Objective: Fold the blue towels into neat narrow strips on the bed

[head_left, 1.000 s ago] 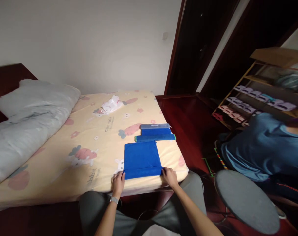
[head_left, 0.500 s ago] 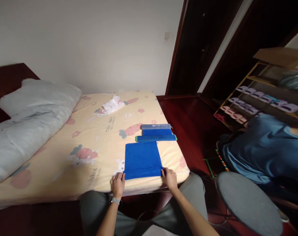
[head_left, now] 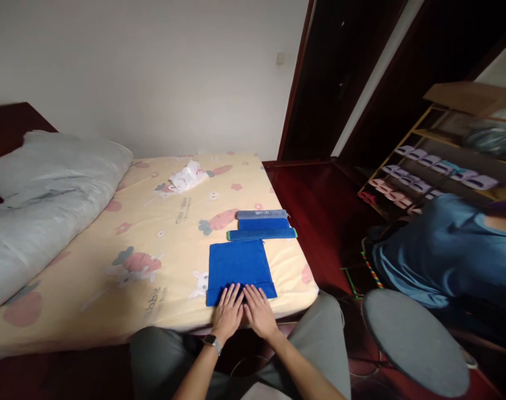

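Observation:
A blue cloth (head_left: 239, 264) lies flat on the bed, its near edge folded over in a strip. My left hand (head_left: 228, 311) rests palm down on the middle of that strip, fingers stretched out. Beside it my right hand (head_left: 258, 311) lies flat on the same strip, fingers extended and close to the left ones. Just beyond the cloth are three rolled or folded cloths in a row: a blue one with green ends (head_left: 261, 234), a plain blue one (head_left: 264, 224) and a grey-blue one with white lettering (head_left: 262, 214).
The bed (head_left: 161, 278) has a yellow sheet with carrots and rabbits. A white plastic bag (head_left: 188, 176) lies toward the wall, and a grey quilt (head_left: 61, 189) at left. To the right are a round stool (head_left: 415, 339), a person in a blue shirt (head_left: 449, 250) and a shoe rack (head_left: 415, 130).
Both hands have let go of the cloth's near corners and moved inward to the middle of the folded strip, now lying flat. The view has shifted slightly.

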Demonstrator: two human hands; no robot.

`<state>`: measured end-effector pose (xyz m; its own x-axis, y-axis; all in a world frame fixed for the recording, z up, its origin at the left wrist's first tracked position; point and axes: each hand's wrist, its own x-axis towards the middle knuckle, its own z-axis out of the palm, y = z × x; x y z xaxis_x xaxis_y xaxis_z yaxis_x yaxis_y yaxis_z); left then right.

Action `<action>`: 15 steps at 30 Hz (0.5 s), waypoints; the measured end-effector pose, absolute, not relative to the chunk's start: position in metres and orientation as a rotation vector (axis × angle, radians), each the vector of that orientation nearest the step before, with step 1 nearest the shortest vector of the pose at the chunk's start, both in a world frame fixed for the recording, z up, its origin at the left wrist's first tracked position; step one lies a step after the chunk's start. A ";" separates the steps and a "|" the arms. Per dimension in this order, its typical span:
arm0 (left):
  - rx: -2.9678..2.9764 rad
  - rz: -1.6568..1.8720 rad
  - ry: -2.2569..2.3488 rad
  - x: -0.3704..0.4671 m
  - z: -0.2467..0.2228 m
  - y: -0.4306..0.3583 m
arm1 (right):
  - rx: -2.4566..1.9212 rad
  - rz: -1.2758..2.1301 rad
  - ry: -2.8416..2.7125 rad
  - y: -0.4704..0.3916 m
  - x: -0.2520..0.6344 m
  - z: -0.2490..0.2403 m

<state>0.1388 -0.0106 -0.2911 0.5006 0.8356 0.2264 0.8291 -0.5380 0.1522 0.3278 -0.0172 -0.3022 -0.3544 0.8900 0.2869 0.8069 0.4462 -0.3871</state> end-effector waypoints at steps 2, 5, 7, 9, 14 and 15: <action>2.706 0.377 1.492 0.145 -0.302 -0.011 | -1.401 0.265 -2.330 -0.017 0.311 -0.308; 2.691 0.345 1.502 0.139 -0.316 -0.011 | -1.471 0.278 -2.338 -0.012 0.305 -0.320; 2.676 0.352 1.518 0.129 -0.319 -0.010 | -1.505 0.266 -2.337 -0.008 0.314 -0.328; 2.655 0.365 1.551 0.116 -0.318 -0.009 | -1.559 0.240 -2.314 -0.006 0.328 -0.334; 2.605 0.369 1.661 0.082 -0.317 -0.005 | -1.733 0.163 -2.169 -0.007 0.356 -0.344; 2.593 0.380 1.687 0.076 -0.319 -0.005 | -1.750 0.146 -2.148 -0.008 0.358 -0.345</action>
